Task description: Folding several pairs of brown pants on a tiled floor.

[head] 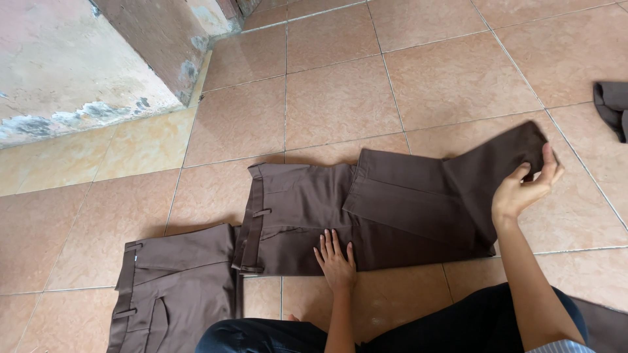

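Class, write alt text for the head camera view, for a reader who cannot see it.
A person seated on a floor of pinkish-tan tiles folds a pair of dark brown cloth trousers: the left hand presses flat near the waistband while the right hand grips the leg end. A second folded brown pair lies at lower left, and a dark cloth scrap at the right edge.

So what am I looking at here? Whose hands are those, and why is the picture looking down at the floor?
The camera sits on a person's head, so you see what they see when they look down. The two hands are their own. The left hand lies flat on a pair of brown trousers spread on the tiled floor. The right hand pinches the end of a trouser leg that is folded over. A second pair of brown trousers lies folded nearby, on the left. A dark cloth peeks in at the right edge. The dark shape at the bottom is the person's lap.
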